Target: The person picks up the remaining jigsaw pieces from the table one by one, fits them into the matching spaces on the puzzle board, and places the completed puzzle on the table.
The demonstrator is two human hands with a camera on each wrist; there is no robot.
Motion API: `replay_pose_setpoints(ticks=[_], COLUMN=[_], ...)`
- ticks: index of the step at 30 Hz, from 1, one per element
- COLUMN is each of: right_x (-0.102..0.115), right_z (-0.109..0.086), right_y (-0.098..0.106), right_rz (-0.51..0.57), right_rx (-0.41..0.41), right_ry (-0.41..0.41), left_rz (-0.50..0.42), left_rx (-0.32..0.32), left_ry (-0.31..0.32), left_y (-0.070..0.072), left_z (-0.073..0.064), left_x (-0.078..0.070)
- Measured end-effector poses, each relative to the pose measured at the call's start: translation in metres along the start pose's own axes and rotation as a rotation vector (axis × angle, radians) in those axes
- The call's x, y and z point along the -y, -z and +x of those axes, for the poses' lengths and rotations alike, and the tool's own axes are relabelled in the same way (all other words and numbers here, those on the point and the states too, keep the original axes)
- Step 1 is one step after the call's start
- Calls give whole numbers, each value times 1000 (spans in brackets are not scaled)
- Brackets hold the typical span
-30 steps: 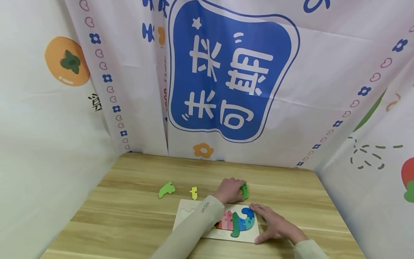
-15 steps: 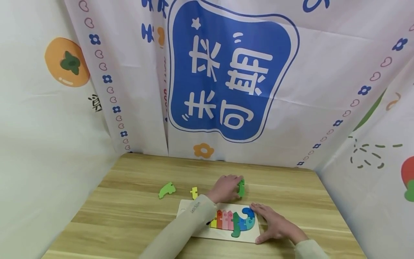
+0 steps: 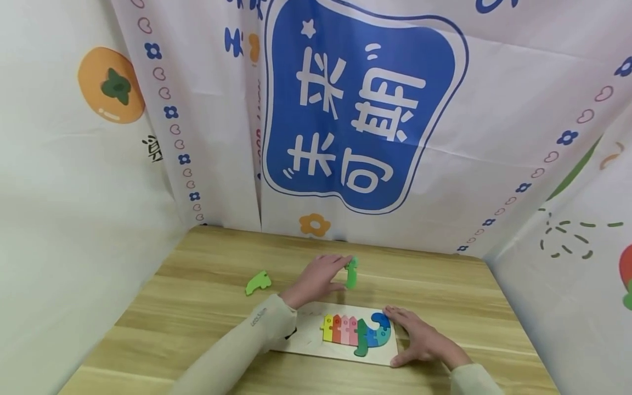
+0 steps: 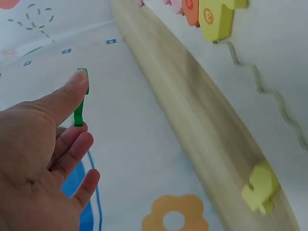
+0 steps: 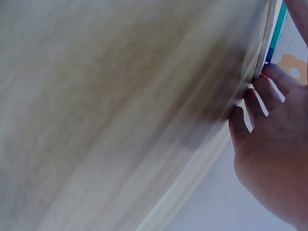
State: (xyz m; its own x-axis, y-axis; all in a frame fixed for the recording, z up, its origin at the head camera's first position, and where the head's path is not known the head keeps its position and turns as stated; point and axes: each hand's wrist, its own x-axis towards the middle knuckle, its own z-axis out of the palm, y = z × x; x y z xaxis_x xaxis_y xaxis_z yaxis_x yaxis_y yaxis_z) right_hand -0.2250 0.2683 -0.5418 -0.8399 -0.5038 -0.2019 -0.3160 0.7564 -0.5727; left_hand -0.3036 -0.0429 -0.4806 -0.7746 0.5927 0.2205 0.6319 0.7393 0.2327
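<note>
My left hand (image 3: 321, 277) pinches a green puzzle piece (image 3: 351, 273) between thumb and fingers, held up beyond the board's far edge. The left wrist view shows this green piece (image 4: 79, 108) edge-on at the thumb tip. Under that arm lies part of a pale wooden puzzle board (image 3: 306, 343). Its right half carries interlocked pieces: yellow (image 3: 328, 328), red, pink, green and blue. My right hand (image 3: 425, 341) rests at the board's right end, fingers at the far corner and thumb at the near corner, all fairly straight.
A light green piece (image 3: 258, 282) lies on the wooden table (image 3: 207, 296) left of the left hand. A loose yellow piece (image 4: 262, 185) shows in the left wrist view; the left arm hides it in the head view. A printed cloth (image 3: 222, 164) hangs behind the table.
My left hand has lifted the green piece and carried it left, uncovering more of the board and its yellow piece. My right hand keeps its place at the board's end.
</note>
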Motion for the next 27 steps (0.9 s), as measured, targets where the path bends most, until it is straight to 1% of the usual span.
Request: replay_pose_setpoints(ticks=[3,7,9,13,16,19,23,27], right_x=[0,0,0,1,0,-2,-3,-1], right_z=[-1,-2,-2,1,3,4,3,1], right_y=[2,4,4,5,6,7,5,2], right_rz=[4,9,9,5,-3,-9,-3,22], right_rx=[4,4,0,-8,-15,-25,-17,1], right_ry=[4,8,11,14,9,7,8,-6], left_rz=[-9,-58,-86,-107,-87,-43,18,39], left_rx=[-40,-87,-103,-127,-141,-150,-165,-189], left_ry=[0,-9,-26,-65,-82,-98,-126,-147], left_y=[9,19,24,37,47,53,55,52], left_z=[-13,-31,-40,-59,-70,-77,-86,-96], left_x=[3,8,9,11,11,11,12,13])
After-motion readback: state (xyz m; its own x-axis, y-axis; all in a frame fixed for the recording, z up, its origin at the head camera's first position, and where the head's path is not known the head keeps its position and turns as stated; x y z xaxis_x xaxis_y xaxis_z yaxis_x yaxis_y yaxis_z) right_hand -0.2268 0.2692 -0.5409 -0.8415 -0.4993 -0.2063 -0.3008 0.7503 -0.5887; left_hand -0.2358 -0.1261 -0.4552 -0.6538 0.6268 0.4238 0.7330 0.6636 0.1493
